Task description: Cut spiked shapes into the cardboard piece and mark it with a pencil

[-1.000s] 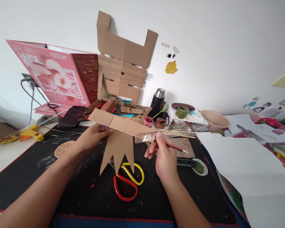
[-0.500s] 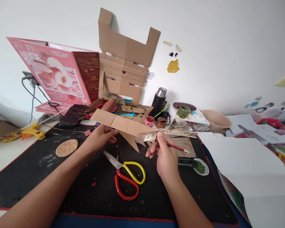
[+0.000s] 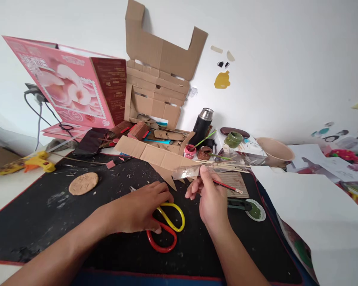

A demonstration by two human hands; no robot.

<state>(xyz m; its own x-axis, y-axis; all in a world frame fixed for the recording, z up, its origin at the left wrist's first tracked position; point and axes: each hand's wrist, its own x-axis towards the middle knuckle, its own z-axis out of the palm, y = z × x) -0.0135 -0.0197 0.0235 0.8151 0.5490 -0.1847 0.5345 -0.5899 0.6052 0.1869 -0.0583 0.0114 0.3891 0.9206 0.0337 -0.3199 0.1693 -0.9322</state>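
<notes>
My left hand (image 3: 143,206) lies over the middle of the scissors (image 3: 179,222), its thumb at the red handle and its fingers curled down by the yellow one. It covers the pivot and most of the blades; only the tip shows. In my right hand (image 3: 211,194) are a clear ruler (image 3: 185,172), pinched under the thumb, and a red-and-black pencil (image 3: 229,186) that sticks out to the right. Just beyond the hands rests a folded cardboard strip (image 3: 146,153), with a pointed cardboard piece (image 3: 164,174) below it.
A round clay disc (image 3: 83,183) sits left on the black mat (image 3: 116,258). Right of my right hand are a cutter (image 3: 238,204), a lid with green paint (image 3: 255,210) and corrugated card (image 3: 237,182). Behind stand paint jars (image 3: 204,153), a black flask (image 3: 201,125) and a bowl (image 3: 276,151).
My left hand has come back from the cardboard strip, towards me and to the right, onto the scissors. My right hand still holds the ruler and pencil. The view has shifted slightly.
</notes>
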